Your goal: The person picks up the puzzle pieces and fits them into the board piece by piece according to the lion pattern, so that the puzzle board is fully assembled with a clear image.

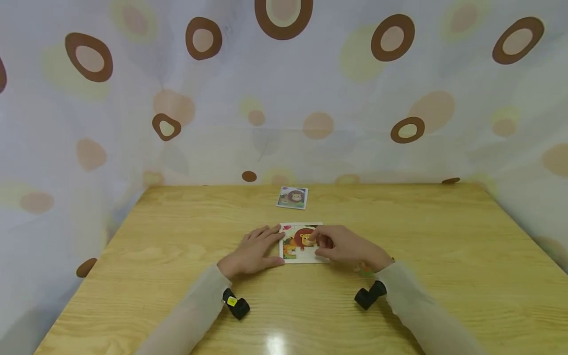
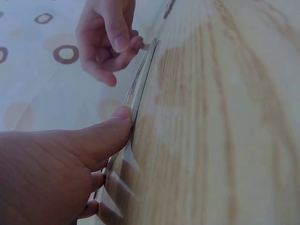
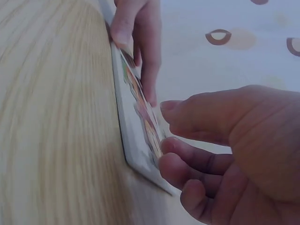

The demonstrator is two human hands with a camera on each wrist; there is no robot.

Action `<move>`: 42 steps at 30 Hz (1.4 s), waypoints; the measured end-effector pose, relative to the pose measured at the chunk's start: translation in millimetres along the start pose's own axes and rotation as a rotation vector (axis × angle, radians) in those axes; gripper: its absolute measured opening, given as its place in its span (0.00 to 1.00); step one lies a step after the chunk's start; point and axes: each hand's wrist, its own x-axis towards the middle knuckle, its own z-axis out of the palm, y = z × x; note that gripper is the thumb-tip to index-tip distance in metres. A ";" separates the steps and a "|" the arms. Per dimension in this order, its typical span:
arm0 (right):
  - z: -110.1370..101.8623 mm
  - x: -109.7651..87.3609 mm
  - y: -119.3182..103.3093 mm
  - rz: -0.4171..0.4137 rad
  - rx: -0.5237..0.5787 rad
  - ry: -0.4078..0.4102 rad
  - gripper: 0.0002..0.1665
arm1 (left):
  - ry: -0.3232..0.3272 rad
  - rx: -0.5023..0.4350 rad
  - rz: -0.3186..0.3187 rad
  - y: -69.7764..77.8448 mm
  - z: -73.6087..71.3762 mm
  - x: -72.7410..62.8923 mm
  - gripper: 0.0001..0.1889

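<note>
A lion jigsaw puzzle [image 1: 303,253] lies flat in its white frame on the table, with the lion's picture in the upper part and a bare white area low down. My left hand [image 1: 255,250] rests at the frame's left side, fingers stretched along it and thumb at the near corner. Over the puzzle's right part is my right hand [image 1: 345,245], its index fingertip right at the lion's face. In the right wrist view the right hand's fingers [image 3: 176,164] are loosely bent, and a gap without any piece shows between thumb and index finger.
Behind the puzzle lies a small lion picture card [image 1: 292,197]. Colourful puzzle pieces [image 1: 366,269] lie partly hidden under my right wrist. The wooden table [image 1: 186,217] meets a patterned cloth [image 1: 288,153] at its back and sides.
</note>
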 end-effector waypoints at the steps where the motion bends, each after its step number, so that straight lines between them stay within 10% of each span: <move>1: -2.3 -4.7 0.6 0.002 0.004 0.002 0.14 | -0.001 0.001 -0.001 -0.4 1.0 -0.8 0.35; 21: -20.2 -89.3 31.1 0.034 -0.042 0.060 0.16 | 0.003 -0.021 0.005 1.2 8.3 -0.7 0.35; 42: -7.5 -76.2 27.7 0.009 0.023 0.160 0.08 | 0.003 -0.004 0.001 1.3 2.9 -1.9 0.35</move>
